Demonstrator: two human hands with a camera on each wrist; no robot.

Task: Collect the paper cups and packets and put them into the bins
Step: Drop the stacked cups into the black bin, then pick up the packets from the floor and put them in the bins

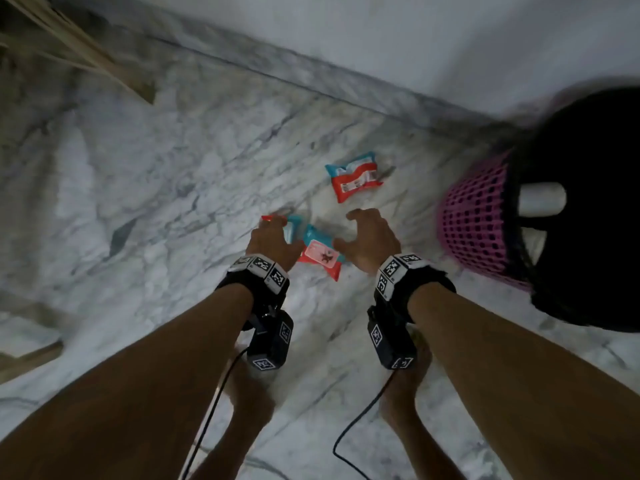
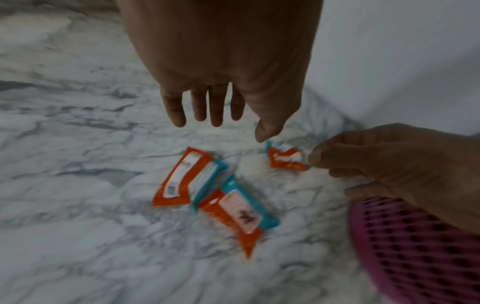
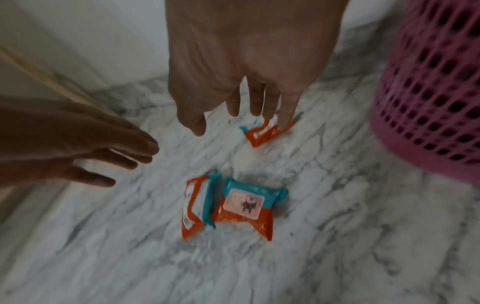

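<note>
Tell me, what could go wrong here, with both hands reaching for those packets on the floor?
Two packets lie overlapping, so the left hand and right hand, both open above them, might collide or grab only one. The third packet lies apart, farther off, and could be forgotten. The pink bin stands close by the right arm, which might knock it over.

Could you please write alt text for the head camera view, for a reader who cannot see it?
Two open hands, left hand and right hand, reach down over two packets lying together on a marble floor, holding nothing. A third packet lies farther off, toward the wall. A pink bin with a black liner stands to the right, a paper cup inside.
</note>
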